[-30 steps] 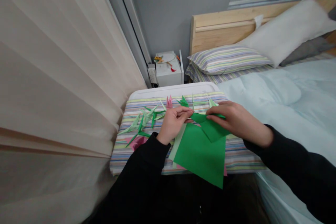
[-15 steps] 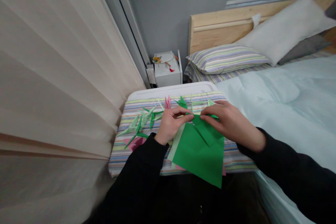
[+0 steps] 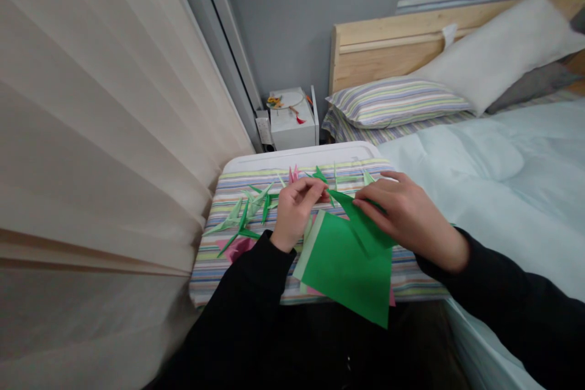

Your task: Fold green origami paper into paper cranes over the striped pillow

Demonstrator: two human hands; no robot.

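Observation:
Between my hands is a piece of folded green origami paper [image 3: 363, 225], raised at a slant above the stack. My left hand [image 3: 292, 213] pinches its pointed left corner between thumb and fingers. My right hand [image 3: 406, 216] grips the upper right side, its fingers covering part of the paper. Beneath lies a stack of square paper sheets [image 3: 345, 271], dark green on top, with pale green and pink edges showing. Several folded green paper cranes [image 3: 247, 210] lie left of my left hand, near a pink folded piece [image 3: 235, 248]. More folded pieces stand behind my hands, partly hidden.
The small table [image 3: 297, 156] has a white rim and a striped cloth [image 3: 205, 280]. A pale curtain [image 3: 114, 134] hangs close on the left. The bed [image 3: 512, 158] adjoins on the right. Behind stands a white cabinet [image 3: 295, 134] with small items on it.
The folded green paper has been lifted and tilted, its pointed corner now up at the left. My left hand has shifted slightly up and left, widening the gap between my hands.

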